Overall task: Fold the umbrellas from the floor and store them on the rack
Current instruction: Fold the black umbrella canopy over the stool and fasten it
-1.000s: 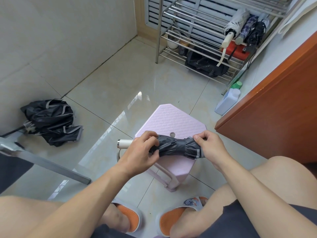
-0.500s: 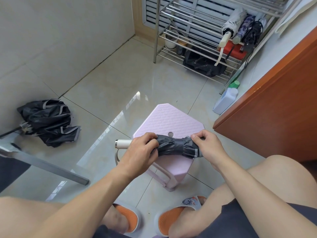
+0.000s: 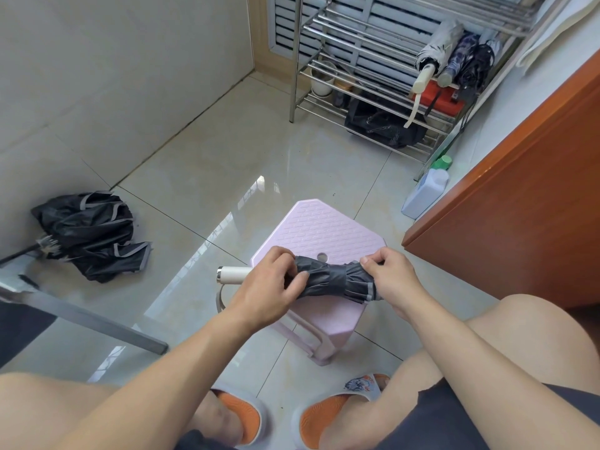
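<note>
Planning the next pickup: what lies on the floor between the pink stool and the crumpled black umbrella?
In the head view, only bare glossy tile separates the pink stool from the crumpled black umbrella.

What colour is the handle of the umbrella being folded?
Cream white, with a thin silvery ring near the handle's end; the head view, the only one, shows it.

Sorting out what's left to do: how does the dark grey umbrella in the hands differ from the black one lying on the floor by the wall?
The dark grey folding umbrella is rolled into a tight bundle; the black umbrella with grey trim is a loose, crumpled heap. The grey one is held over the pink plastic stool by the left hand and right hand; the black one lies untouched on the floor. Neither is on the rack.
</note>
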